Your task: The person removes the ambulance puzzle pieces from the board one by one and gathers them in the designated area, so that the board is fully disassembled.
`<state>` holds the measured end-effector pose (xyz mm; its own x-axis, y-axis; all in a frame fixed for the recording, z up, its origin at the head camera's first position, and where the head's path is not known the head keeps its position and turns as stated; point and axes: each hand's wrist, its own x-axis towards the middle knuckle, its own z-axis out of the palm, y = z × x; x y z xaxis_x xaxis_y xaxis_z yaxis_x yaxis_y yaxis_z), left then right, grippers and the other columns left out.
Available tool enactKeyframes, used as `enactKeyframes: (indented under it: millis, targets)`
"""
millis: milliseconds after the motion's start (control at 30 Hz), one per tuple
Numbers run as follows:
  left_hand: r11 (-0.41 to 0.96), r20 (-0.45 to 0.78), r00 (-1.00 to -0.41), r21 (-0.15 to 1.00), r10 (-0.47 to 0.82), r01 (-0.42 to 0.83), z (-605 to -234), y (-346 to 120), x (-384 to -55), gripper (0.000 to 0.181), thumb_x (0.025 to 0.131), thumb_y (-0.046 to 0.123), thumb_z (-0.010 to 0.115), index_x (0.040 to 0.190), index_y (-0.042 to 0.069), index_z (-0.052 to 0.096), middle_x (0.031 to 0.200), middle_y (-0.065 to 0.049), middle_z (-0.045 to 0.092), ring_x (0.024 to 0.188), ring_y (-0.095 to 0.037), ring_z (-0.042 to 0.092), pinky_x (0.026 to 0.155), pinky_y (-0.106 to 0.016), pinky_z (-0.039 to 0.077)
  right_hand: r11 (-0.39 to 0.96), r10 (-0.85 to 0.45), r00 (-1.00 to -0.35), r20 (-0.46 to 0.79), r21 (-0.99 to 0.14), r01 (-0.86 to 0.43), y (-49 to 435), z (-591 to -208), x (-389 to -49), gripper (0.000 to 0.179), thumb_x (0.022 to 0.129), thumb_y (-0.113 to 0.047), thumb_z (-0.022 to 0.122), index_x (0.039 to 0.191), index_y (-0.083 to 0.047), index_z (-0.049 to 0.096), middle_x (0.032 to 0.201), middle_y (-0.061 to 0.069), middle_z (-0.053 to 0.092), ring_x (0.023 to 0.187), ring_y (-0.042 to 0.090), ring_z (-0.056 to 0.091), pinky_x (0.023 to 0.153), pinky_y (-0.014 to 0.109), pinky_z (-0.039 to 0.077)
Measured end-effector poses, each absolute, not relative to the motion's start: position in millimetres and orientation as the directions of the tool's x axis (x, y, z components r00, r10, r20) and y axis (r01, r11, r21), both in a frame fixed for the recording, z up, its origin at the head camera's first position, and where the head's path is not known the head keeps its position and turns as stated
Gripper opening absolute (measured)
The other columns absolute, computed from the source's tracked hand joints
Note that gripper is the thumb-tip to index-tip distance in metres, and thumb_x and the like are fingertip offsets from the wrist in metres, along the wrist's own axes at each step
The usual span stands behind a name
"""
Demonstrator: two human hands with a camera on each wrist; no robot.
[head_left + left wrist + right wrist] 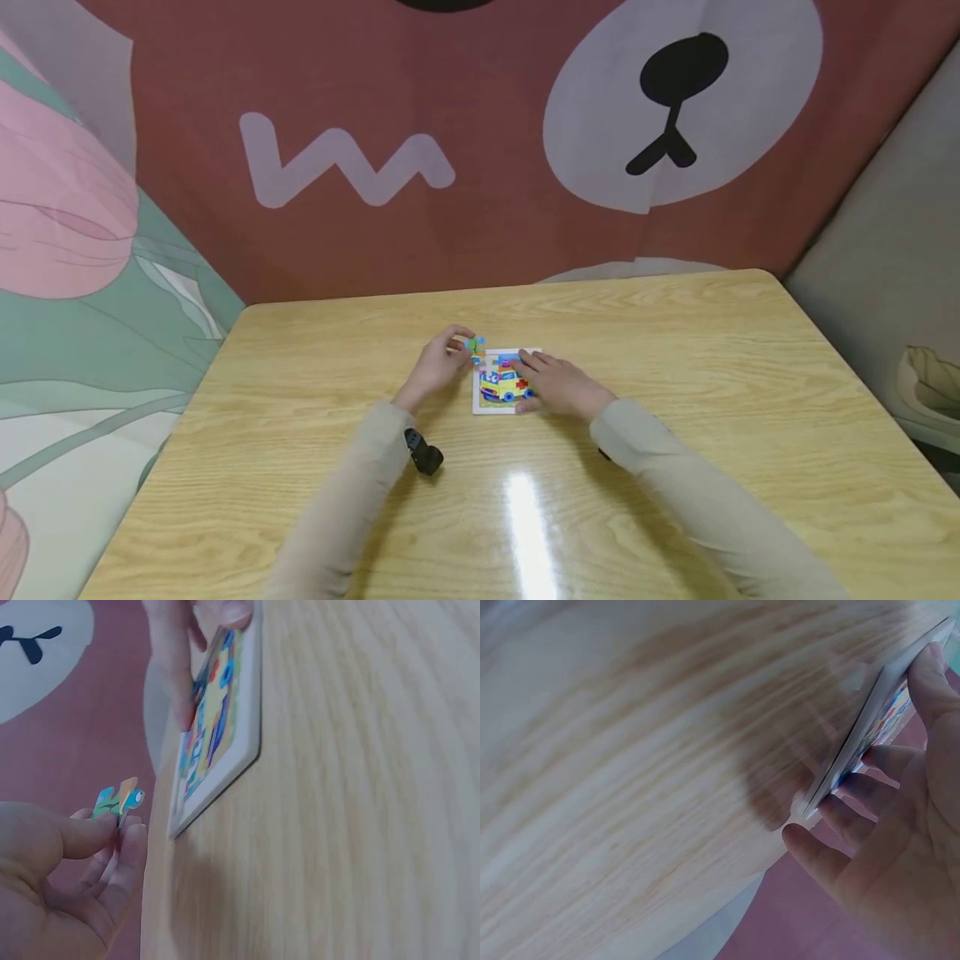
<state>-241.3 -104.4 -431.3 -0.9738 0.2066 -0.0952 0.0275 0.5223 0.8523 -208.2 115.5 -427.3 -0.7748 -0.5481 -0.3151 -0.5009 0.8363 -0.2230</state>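
Observation:
A jigsaw puzzle in a white frame (495,411) lies flat on the table, its picture a yellow ambulance (510,385). Between thumb and fingers, my left hand (439,362) pinches a loose jigsaw piece (118,801), green, blue and orange, just off the frame's upper left corner. My right hand (562,387) rests over the puzzle's right side with its fingers spread. In the right wrist view, the thumb (928,679) touches the edge of the frame and the fingertips lie on the far part. This hand covers the right part of the picture.
The wooden table (300,367) reaches out on all sides of the puzzle. Behind it hangs a reddish-brown cloth (487,225) with a cartoon bear face. A black wrist camera (424,454) sits at the left sleeve. Light glares on the table's near part.

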Motion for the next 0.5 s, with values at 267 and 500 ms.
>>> enactKeyframes:
  millis: [267,500]
  targets:
    - [0.519,-0.109,-0.985,0.854,0.130,-0.026,-428,-138,-236,0.031,0.096,0.005,0.053,0.127,0.005,0.057,0.109,-0.018,0.056,0.083,-0.024,0.065,0.072,-0.029,0.054,0.818,-0.573,-0.764,-0.298,-0.266,-0.510,117,-425,-207,0.081,0.092,-0.054,0.048,0.152,-0.007,0.020,0.159,0.018,0.014,0.147,0.039,0.016,0.118,0.054,0.019]
    - [0.554,-0.151,-0.983,0.829,0.104,-0.068,-428,-166,-232,0.043,0.091,0.001,0.053,0.135,0.003,0.051,0.121,-0.022,0.053,0.099,-0.031,0.062,0.076,-0.028,0.051,0.830,-0.556,-0.773,-0.305,-0.255,-0.497,116,-426,-207,0.077,0.094,-0.046,0.051,0.152,-0.006,0.021,0.159,0.018,0.014,0.146,0.039,0.016,0.118,0.054,0.019]
